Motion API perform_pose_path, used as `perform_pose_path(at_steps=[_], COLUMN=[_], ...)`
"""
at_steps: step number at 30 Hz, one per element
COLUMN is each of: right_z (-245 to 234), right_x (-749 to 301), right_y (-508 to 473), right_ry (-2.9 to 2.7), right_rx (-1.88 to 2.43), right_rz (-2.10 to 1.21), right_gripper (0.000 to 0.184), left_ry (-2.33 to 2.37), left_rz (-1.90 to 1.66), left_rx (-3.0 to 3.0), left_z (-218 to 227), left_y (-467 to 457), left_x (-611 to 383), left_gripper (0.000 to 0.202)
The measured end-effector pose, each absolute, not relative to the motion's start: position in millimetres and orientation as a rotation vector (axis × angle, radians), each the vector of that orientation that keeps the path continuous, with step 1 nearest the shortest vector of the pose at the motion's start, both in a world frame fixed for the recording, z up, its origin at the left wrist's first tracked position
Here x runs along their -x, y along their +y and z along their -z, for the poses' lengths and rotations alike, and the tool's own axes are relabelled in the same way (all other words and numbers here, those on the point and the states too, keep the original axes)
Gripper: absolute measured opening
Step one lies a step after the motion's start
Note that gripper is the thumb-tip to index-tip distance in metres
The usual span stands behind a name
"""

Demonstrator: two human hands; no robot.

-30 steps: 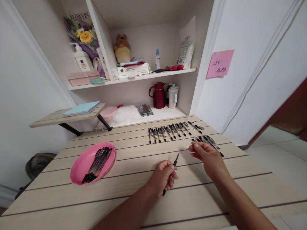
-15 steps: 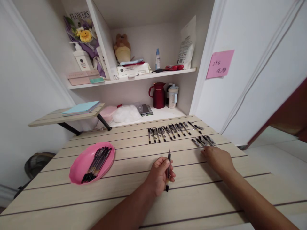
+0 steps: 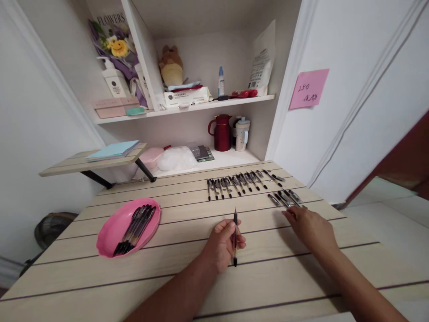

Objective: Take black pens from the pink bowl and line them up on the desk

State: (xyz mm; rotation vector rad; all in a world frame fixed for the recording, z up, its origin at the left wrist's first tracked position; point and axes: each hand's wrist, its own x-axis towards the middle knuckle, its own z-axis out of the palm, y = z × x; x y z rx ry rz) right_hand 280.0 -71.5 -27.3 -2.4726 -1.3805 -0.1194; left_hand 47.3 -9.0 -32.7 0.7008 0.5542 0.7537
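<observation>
1. black was the pen (image 3: 235,237) that you gripped in your left hand (image 3: 221,245). your fingers were curled shut around its barrel, and it stood nearly upright, tip up, over the middle of the pale wooden table (image 3: 174,273).
2. your right hand (image 3: 310,226) lay palm down on the table to the right, well apart from the left. its fingers were loosely stretched, with nothing visibly gripped.
3. its fingertips (image 3: 287,213) sat at the near end of a short group of pen pieces (image 3: 284,198). whether they touched one could not be told.
4. just behind that group, a longer row of pen pieces (image 3: 234,184) ran side by side across the far half of the table.
5. a pink plate (image 3: 109,235) stood at the left of the table, well apart from both of your hands, and a bundle of black pens (image 3: 136,225) lay slanted in it.
6. beyond the table's far edge, a dark red jug (image 3: 221,133) stood on the lower shelf, and a pink note (image 3: 308,88) was stuck to the wall on the right.
</observation>
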Motion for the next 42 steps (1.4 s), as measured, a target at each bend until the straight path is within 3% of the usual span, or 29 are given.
perform_pose_path(at_steps=[4, 7, 14, 19, 22, 34, 42], right_z=[21, 26, 37, 40, 45, 54, 45], right_x=[-217, -173, -173, -231, -262, -279, -221], right_y=[-89, -98, -96, -82, -73, -68, -88], right_ry=[-1.505, -1.572, -1.538, -1.557, -1.598, -1.626, -1.691], right_rx=[1.929, 1.656, 1.778, 2.25, 2.458, 2.545, 2.338], right_rz=[-0.437, -0.681, -0.425, 0.093, 0.243, 0.291, 0.29], right_gripper=[0.036, 0.022, 0.021, 0.027, 0.027, 0.03, 0.025], left_ry=[0.557, 0.564, 0.555, 0.552, 0.549, 0.541, 0.716], left_rz=[-0.78, -0.8, -0.775, -0.688, -0.654, -0.624, -0.691], left_rx=[-0.687, -0.685, -0.679, -0.737, -0.771, -0.81, -1.109], left_z=[35, 34, 30, 31, 32, 34, 24], left_y=[-7, -7, -6, -6, -6, -4, 8], left_x=[-47, -47, -46, -44, -43, -42, -35], left_gripper=[0.027, 0.029, 0.039, 0.041, 0.037, 0.032, 0.028])
